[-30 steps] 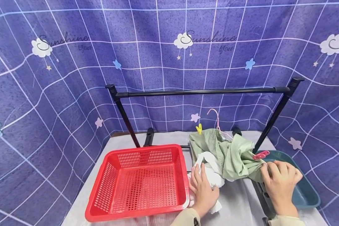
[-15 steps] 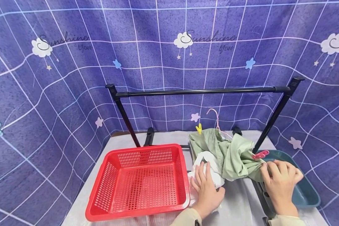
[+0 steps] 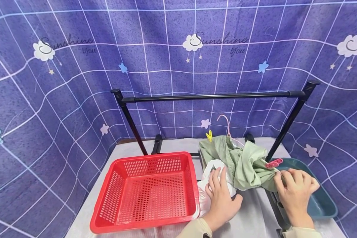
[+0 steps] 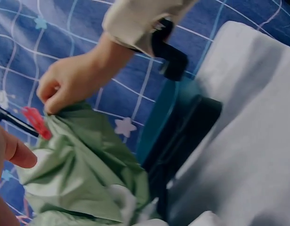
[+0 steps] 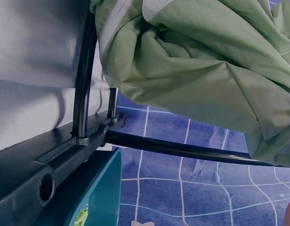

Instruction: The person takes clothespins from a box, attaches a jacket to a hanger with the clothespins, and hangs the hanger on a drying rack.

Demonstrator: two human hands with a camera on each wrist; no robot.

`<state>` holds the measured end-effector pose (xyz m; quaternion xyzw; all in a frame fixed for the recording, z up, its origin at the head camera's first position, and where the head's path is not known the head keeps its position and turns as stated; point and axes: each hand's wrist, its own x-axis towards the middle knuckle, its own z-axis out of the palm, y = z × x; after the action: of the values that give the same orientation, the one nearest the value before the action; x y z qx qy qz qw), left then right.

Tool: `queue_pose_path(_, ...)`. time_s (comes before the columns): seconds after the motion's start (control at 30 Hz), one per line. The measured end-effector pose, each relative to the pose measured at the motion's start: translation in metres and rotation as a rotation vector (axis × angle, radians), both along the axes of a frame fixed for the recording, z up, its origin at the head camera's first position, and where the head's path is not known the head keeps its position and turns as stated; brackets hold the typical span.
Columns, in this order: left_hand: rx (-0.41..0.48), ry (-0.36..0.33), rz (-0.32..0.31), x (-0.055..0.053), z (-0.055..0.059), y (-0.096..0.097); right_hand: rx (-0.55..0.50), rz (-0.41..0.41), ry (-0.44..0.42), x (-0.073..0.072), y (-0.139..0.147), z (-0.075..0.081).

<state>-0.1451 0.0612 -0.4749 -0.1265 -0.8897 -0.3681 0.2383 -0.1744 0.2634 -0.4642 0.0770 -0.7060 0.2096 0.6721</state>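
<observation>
In the head view a green garment (image 3: 251,167) lies bunched on a pink hanger (image 3: 228,127). A pink clothespin (image 3: 274,163) sits on its right end, and a yellow clothespin (image 3: 209,136) stands at its left. With thumb and fingertips my right hand (image 3: 297,191) pinches the garment's right corner, also visible in the left wrist view. Over a crumpled white bundle (image 3: 216,164) with a loop at its top, my left hand (image 3: 223,203) has its fingers spread and slightly bent, the thumb apart. That hand covers part of the bundle.
A red slotted basket (image 3: 151,224) stands left of the bundle. Behind rises a black rack (image 3: 208,97) with a crossbar. A teal basin (image 3: 327,205) is at the right, with a light green clothespin (image 5: 81,216) inside it. White cloth (image 3: 244,218) covers the table.
My left hand has slid to the right across the white bundle, its thumb spreading away from the fingers. My right hand keeps its pinch on the garment in the same place.
</observation>
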Motion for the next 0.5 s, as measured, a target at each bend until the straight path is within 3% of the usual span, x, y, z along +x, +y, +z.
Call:
queue_pose_path(0.2, 0.037, 0.031, -0.008, -0.003, 0.019, -0.009, -0.001, 0.006, 0.012, 0.0, -0.001, 0.001)
queue_pose_path(0.5, 0.124, 0.033, -0.017, -0.021, 0.045, -0.041, 0.003, -0.001, 0.013, 0.0, -0.001, 0.003)
